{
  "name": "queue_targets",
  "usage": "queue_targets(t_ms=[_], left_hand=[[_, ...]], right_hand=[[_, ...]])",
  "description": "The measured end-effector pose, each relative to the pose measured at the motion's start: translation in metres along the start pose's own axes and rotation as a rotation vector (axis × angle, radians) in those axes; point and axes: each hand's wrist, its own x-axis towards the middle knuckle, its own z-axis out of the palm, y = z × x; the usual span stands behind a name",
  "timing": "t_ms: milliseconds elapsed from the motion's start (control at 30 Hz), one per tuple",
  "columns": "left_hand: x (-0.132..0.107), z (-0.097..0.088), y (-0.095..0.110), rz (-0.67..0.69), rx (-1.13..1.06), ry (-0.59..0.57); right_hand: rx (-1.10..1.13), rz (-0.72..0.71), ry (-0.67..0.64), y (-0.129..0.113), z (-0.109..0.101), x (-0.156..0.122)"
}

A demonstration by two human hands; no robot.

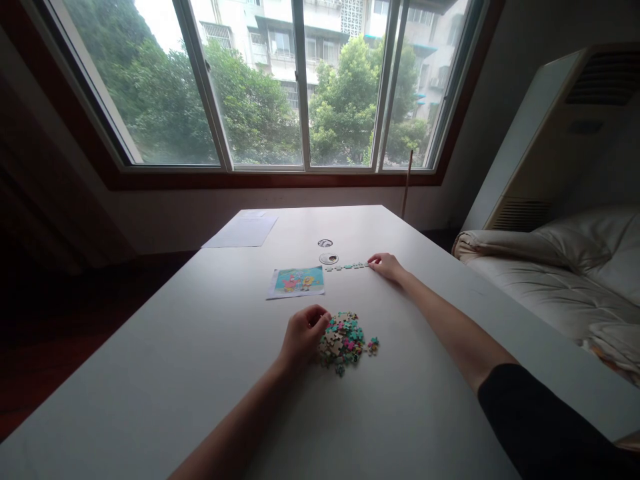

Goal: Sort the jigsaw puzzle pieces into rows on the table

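Note:
Beside a heap of loose jigsaw puzzle pieces (345, 339), my left hand (304, 333) is closed with curled fingers at the heap's left edge; whatever its fingertips may hold is hidden. Farther out, my right hand (387, 267) is pinched at the right end of a short row of puzzle pieces (349, 267), its fingertips on a puzzle piece there. The row runs sideways across the table. Left of the row lies a printed picture sheet (299, 283) with pink and yellow cartoon figures on blue-green.
Two round, flat items, one nearer (329, 259) and one farther (325, 243), lie beyond the row. A pale paper sheet (243, 230) rests at the white table's (150, 373) far left corner. A light sofa (540, 267) stands to the right, a window ahead.

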Motion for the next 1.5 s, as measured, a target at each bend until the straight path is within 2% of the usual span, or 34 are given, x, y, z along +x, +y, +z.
queue_targets(t_ms=[167, 300, 433, 600, 767, 967, 1133, 1300, 1500], left_hand=[[0.001, 0.000, -0.001, 0.003, 0.012, 0.000], [0.002, 0.000, -0.001, 0.011, 0.030, 0.005], [0.002, 0.000, 0.002, 0.018, 0.064, 0.008], [0.003, 0.000, 0.002, 0.032, 0.151, 0.049], [0.009, -0.001, 0.000, 0.082, 0.287, 0.037], [0.013, -0.009, -0.009, 0.201, 0.385, -0.074], [0.014, -0.012, -0.017, 0.243, 0.439, -0.157], [0.010, -0.014, -0.010, 0.247, 0.581, -0.287], [0.007, -0.017, -0.004, 0.285, 0.541, -0.339]], right_hand=[[-0.007, -0.032, 0.020, -0.002, -0.001, -0.003], [0.000, -0.101, 0.052, -0.013, -0.008, -0.013], [0.046, -0.256, 0.004, -0.036, -0.011, -0.041], [0.201, -0.533, -0.180, -0.069, -0.008, -0.092], [0.254, -0.649, -0.225, -0.086, -0.003, -0.120], [0.377, -0.596, -0.220, -0.085, 0.005, -0.126], [0.474, -0.524, -0.259, -0.084, 0.009, -0.129], [0.535, -0.514, -0.321, -0.092, 0.008, -0.135], [0.596, -0.474, -0.375, -0.093, 0.004, -0.134]])
